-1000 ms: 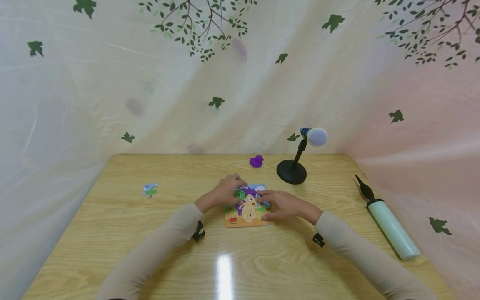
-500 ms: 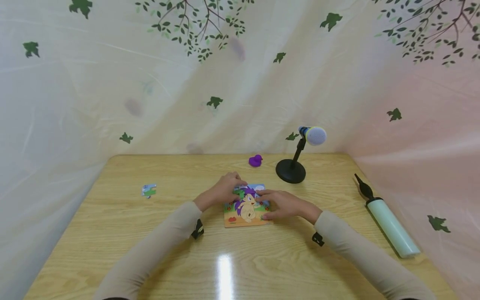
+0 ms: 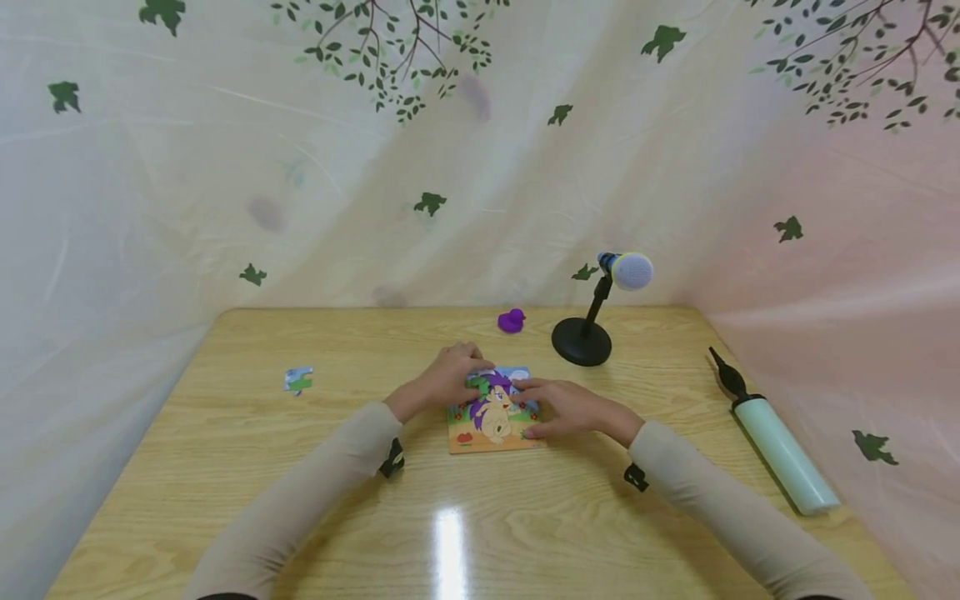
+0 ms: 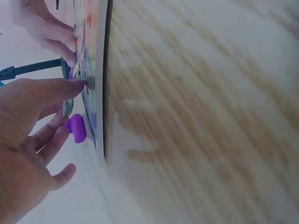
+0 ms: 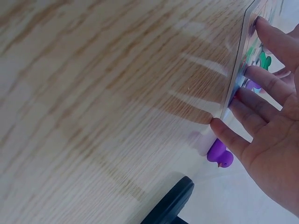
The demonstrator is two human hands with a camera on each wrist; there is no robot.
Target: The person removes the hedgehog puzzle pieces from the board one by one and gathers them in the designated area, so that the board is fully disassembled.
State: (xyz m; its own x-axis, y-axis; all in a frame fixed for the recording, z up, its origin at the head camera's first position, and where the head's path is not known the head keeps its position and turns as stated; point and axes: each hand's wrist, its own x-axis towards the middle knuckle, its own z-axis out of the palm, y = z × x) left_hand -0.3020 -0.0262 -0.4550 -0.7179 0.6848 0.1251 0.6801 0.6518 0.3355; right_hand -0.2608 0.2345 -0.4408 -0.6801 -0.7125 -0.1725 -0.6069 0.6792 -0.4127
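Observation:
A small puzzle board (image 3: pixel 495 444) lies on the table, picturing a purple-haired cartoon hedgehog. At its upper left my left hand (image 3: pixel 446 380) pinches a puzzle piece (image 4: pixel 68 107) with green on it, held tilted close over the board between thumb and fingers. My right hand (image 3: pixel 572 408) rests on the board's right side, fingers spread and only slightly bent; in the right wrist view its fingertips (image 5: pixel 252 71) press along the board's edge, and the little finger reaches the tabletop. Another puzzle piece (image 3: pixel 298 380), blue and green, lies alone to the left.
A purple rubber duck (image 3: pixel 512 321) sits beyond the board. Behind and to the right stands a toy microphone (image 3: pixel 632 272) on a black round-based stand (image 3: pixel 582 342). A pale green hand pump (image 3: pixel 786 457) lies along the right table edge. A printed curtain (image 3: pixel 345 208) hangs behind.
Both hands stay nearly in place at the board, the left hand shifting only very slightly. The whole scene moved a little in view between the first and second frames.

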